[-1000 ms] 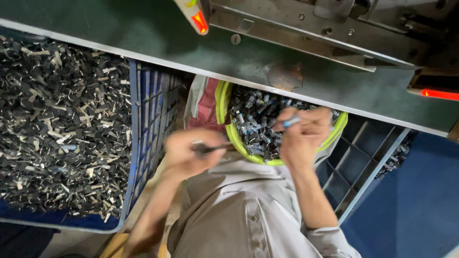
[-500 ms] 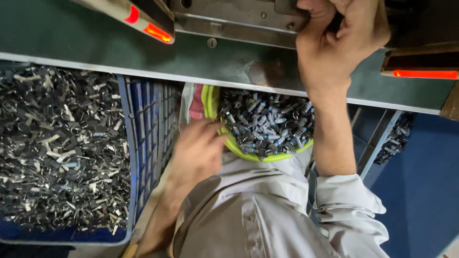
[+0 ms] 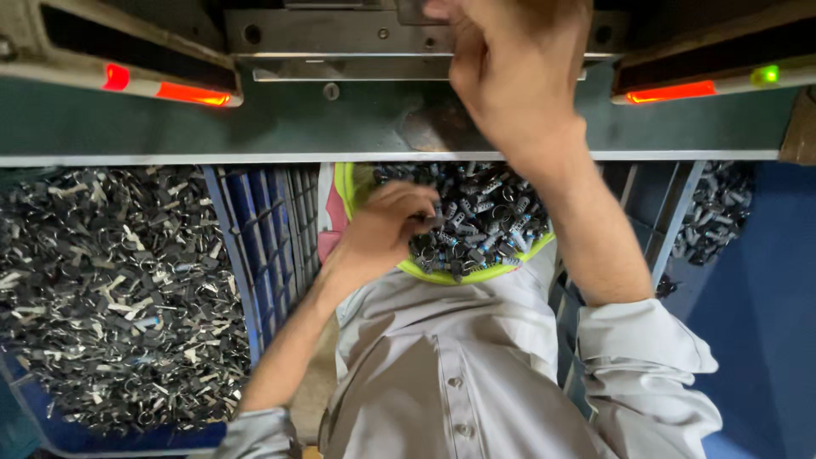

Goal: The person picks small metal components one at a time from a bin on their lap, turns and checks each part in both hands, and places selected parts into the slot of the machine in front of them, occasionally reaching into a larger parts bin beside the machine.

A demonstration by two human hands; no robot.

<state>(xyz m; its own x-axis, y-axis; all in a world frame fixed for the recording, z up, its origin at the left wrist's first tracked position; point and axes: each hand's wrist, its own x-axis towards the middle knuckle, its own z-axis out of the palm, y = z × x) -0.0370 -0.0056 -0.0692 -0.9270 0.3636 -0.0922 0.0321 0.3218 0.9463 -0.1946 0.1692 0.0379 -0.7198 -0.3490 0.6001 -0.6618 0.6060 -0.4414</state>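
Two hands are seen, both changed from half a second ago: the right hand [image 3: 514,72] has been raised higher against the grey metal machine plate [image 3: 340,38], and the left hand [image 3: 387,229] has been moved into the yellow-rimmed basin [image 3: 353,183]. One basin of small dark metal parts [image 3: 489,217] is counted in the lap, one blue crate [image 3: 255,255] of metal scrap [image 3: 102,289] at the left. Three red lamps and one green lamp [image 3: 765,75] are lit. The right fingers are curled at the plate; whether anything is held cannot be told. The left fingers are pinched among the parts.
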